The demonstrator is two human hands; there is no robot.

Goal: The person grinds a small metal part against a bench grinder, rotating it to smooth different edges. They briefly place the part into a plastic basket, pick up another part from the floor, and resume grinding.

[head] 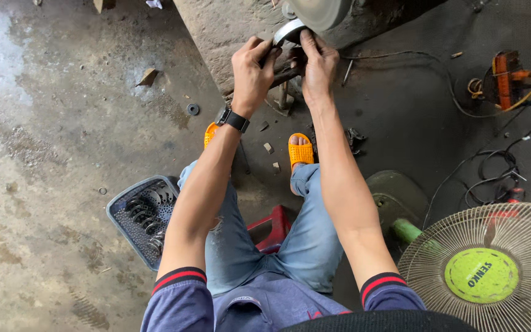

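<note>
A metal ring is pressed against a spinning grinding wheel by two bare hands.

The ring is pinched closed between the left hand and the right hand, just below the wheel and directly above both sets of fingertips. With so little ring left between fingers and wheel, a slip or a snag could likely see skin dragged onto the abrasive, or the ring flung loose. Well below the left hand, a grey basket of similar rings is seen; well below the right, a fan.
</note>
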